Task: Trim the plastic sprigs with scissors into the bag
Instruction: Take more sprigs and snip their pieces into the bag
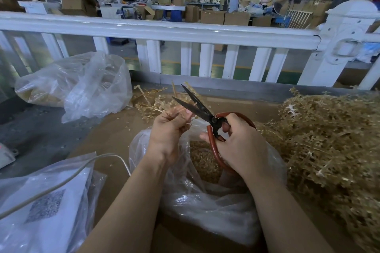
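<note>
Over the open bag [205, 197] at the counter's near edge, my left hand [170, 127] pinches a tan plastic sprig [152, 102] while my right hand [240, 141] grips the red-handled scissors [205, 113], blades apart. Big sprig pile [329, 139] sits along the right edge.

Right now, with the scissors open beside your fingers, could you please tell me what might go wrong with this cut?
1. The open black blades of the red-handled scissors sit right at the left hand pinching the tan plastic sprig; closing them could nick a fingertip.
2. The cut lies near the far edge of the clear plastic bag mouth, so trimmings may land on the brown cardboard surface instead.
3. The right hand hovers low over thin film; the handle could snag it.
</note>
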Tool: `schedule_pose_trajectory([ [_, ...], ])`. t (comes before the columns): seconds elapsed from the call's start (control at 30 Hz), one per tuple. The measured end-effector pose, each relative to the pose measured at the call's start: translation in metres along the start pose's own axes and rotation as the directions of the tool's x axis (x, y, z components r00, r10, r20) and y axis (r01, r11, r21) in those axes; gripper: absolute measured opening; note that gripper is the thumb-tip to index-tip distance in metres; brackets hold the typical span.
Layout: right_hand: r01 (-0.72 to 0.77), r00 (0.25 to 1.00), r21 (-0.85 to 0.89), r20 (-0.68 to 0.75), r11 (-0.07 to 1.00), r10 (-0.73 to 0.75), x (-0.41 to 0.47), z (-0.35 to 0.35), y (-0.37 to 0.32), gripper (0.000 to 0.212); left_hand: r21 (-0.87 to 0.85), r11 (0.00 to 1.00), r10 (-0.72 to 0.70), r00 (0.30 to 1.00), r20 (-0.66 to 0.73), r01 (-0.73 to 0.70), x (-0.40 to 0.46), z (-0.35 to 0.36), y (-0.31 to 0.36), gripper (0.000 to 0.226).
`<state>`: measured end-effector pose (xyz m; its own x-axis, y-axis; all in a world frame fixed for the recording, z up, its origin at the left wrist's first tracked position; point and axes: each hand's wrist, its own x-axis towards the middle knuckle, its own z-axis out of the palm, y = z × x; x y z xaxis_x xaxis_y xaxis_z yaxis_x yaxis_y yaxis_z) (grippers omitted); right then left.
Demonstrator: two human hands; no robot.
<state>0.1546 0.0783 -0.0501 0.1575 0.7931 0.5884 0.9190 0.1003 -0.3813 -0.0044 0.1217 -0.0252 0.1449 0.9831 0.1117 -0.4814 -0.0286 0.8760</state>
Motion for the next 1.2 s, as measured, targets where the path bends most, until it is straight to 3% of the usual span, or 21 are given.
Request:
schedule_pose_trajectory([
  [0.17,-0.009,1.000,-0.012,0.002,1.000,0.009,-0.0005,0.0005,-0.0006,0.063,-0.012,1.000,0.000,1.000,-0.007,0.000,0.0010,0.0001,-0.0005,0.028],
  [0.3,-0.005,1.000,-0.007,-0.005,1.000,0.005,-0.0011,0.0008,-0.0002,0.076,-0.035,0.999,0.002,1.000,0.007,-0.001,0.0005,-0.0012,-0.0008,0.020],
  [0.53,0.010,0.999,0.008,-0.039,1.000,-0.009,-0.0025,-0.0006,-0.0009,0.071,-0.013,1.000,-0.010,1.000,-0.011,0.010,0.0021,-0.0029,-0.0016,0.011],
  [0.8,0.001,0.999,0.019,-0.039,1.000,0.000,-0.0033,-0.0014,-0.0019,0.064,-0.018,0.999,-0.030,0.999,-0.013,0.030,0.0021,-0.0036,-0.0019,0.011],
  [0.97,0.008,0.999,0.008,-0.036,1.000,-0.007,-0.0023,0.0017,0.0004,0.064,-0.017,1.000,-0.021,1.000,0.022,0.021,0.0025,-0.0041,-0.0031,0.030],
  [1.03,-0.002,1.000,0.005,-0.021,1.000,0.002,-0.0020,0.0024,0.0010,0.064,-0.034,0.999,-0.026,0.999,0.040,0.027,0.0016,-0.0033,-0.0025,0.024],
  [1.1,-0.018,1.000,0.042,-0.008,0.999,0.019,-0.0023,0.0030,0.0012,0.063,-0.024,0.999,-0.030,0.999,0.032,0.031,0.0014,-0.0031,-0.0021,0.018],
  [1.2,-0.104,0.995,0.251,0.040,0.963,0.097,-0.0021,0.0037,0.0009,0.065,0.023,0.999,-0.044,0.999,-0.017,0.044,0.0022,-0.0034,-0.0029,0.012],
])
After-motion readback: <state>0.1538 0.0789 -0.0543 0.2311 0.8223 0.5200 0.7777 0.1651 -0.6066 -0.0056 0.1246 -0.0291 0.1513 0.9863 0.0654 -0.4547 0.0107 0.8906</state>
